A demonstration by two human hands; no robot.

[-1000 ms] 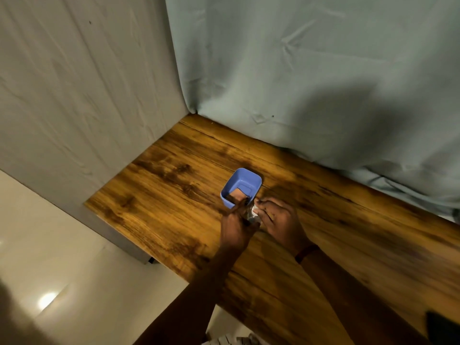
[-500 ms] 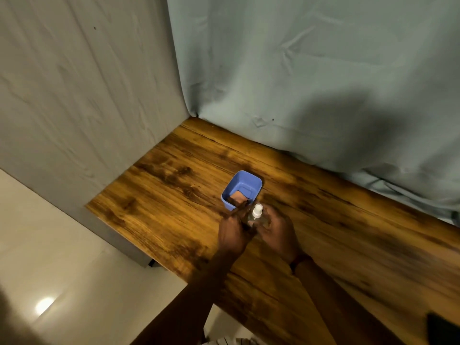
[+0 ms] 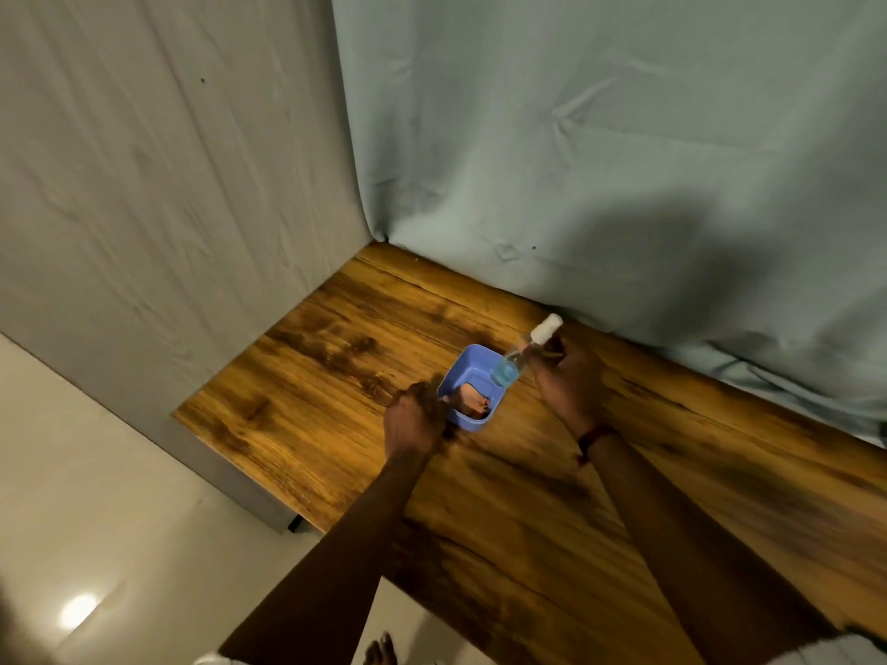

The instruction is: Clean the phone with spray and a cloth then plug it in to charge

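Note:
My right hand (image 3: 571, 383) holds a small clear spray bottle (image 3: 508, 371) with blue liquid and a white cap, tilted in the air above the far right corner of a blue plastic tub (image 3: 468, 360). The tub stands on the wooden table (image 3: 307, 376). A folded pinkish-brown cloth (image 3: 473, 400) lies inside it. My left hand (image 3: 413, 422) is closed on the tub's near left rim. No phone or charging cable is in view.
A grey-green curtain (image 3: 600, 160) hangs along the table's back edge. A grey wall panel (image 3: 158, 184) closes the left side. The table's left edge drops to a pale tiled floor (image 3: 96, 496), where my foot (image 3: 381, 652) shows.
My hands were together at the tub with the bottle between them. My right hand has since lifted the bottle up and to the right, and my left hand has settled on the tub's rim.

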